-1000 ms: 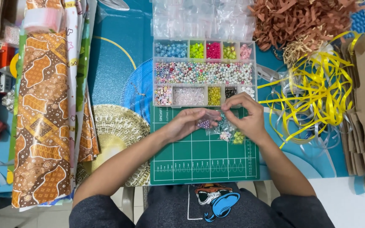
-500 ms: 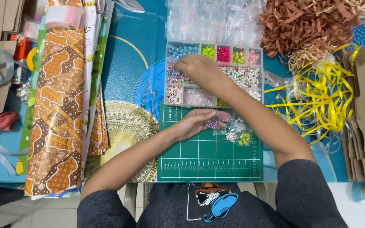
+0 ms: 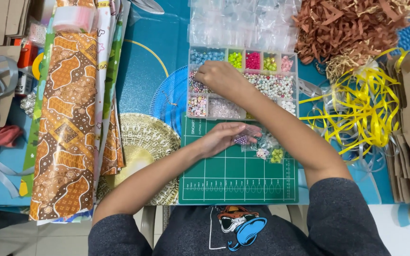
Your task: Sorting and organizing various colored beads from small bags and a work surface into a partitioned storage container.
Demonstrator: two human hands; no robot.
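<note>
**Bead sorting, hands at mat and organizer**

Green cutting mat at near table edge; lower grid bare, open room there. Left hand palm-up on mat's upper part, fingers curled around small clear bag of purple beads. More small bead bags just right of it. Clear bead organizer touching mat's far edge, compartments sorted by colour. Right hand reaching across, knuckles up, fingertips dipped into long mixed-bead row; grip not discernible. Yellow ribbon tangled at right; patterned wrapping paper left.
</note>
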